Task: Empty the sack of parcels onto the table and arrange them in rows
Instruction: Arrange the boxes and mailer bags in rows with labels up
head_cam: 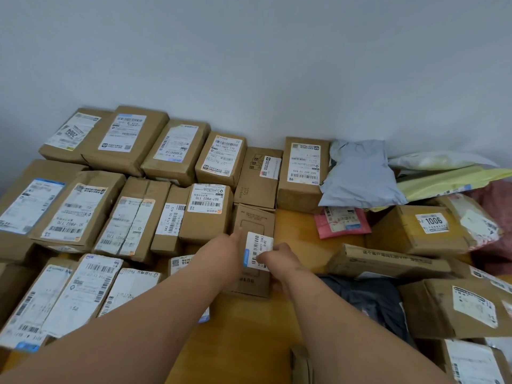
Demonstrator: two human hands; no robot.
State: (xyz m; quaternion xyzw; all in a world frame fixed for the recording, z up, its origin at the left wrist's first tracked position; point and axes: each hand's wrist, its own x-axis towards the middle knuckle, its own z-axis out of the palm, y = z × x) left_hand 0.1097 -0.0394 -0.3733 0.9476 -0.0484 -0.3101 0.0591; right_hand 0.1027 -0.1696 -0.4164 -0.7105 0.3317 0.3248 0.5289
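Wooden table (pixel 291 225) against a pale wall (pixel 249 51), crowded with parcels. Landmark: the flat brown carton (pixel 253 217) lying near the table's middle, white barcode label (pixel 256 249) on its near half.

Left of that carton, rows of brown cardboard boxes (pixel 83 206), side by side and touching, shipping labels up; a back row along the wall, a middle row in front of it, a nearer row of label-covered parcels (pixel 72 295) toward the table's front edge. Directly behind the carton, a second flat carton (pixel 257 187) and a taller box (pixel 303 173) just to the right of that one. Right of the carton and well apart, a loose, unsorted heap: grey poly mailer (pixel 360 176) leaning at the wall, yellow mailer (pixel 448 181) beyond it, box marked 1006 (pixel 424 228), long flat box (pixel 388 260), dark soft bag (pixel 368 297), more boxes toward the near right corner. Between the carton and that heap, a small pink mailer (pixel 342 221) flat on bare wood.

Left hand (pixel 221 253) at the carton's left edge, touching it, fingers reaching forward along the side; grip itself hard to make out. Right hand (pixel 277 257) on the carton's right side, fingers curled over the label's edge, holding the carton. Sack not identifiable.
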